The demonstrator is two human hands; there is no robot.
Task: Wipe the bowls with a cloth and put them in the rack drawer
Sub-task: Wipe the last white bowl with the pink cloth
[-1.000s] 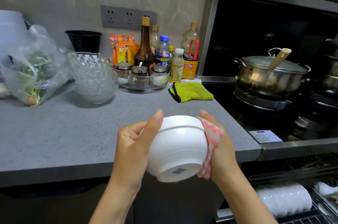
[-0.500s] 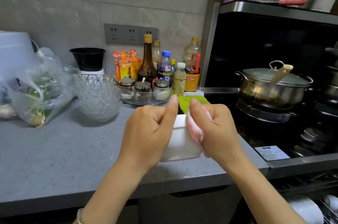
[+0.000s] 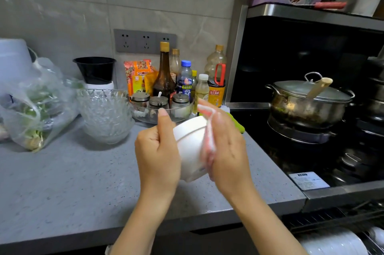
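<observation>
At the far left a clear plastic bag [image 3: 35, 107] of greens lies on the grey counter [image 3: 72, 182], with a black cup [image 3: 94, 69] behind it by the wall. Just beside the bag stands a stack of glass bowls [image 3: 105, 113]. Further along, a glass tray of jars [image 3: 160, 107] sits in front of a cluster of bottles [image 3: 164, 76]. Over the counter's front part, the left hand [image 3: 158, 155] grips a white bowl [image 3: 190, 148] by its left side, thumb pointing up along the wall and the other fingers curled in. The bowl is held in the air, tilted, its foot turned toward the camera. The right hand [image 3: 226, 150] closes round a pink-and-white cloth [image 3: 207, 140] and holds it against the bowl's right side; this hand is blurred, so the exact lie of its fingers is unclear. A green cloth [image 3: 239, 125] peeks out behind it. To the right a lidded steel pot [image 3: 307, 103] sits on the stove. At the bottom right corner the rack drawer [image 3: 372, 242] stands open below the counter, with white bowls [image 3: 332, 242] in it.
</observation>
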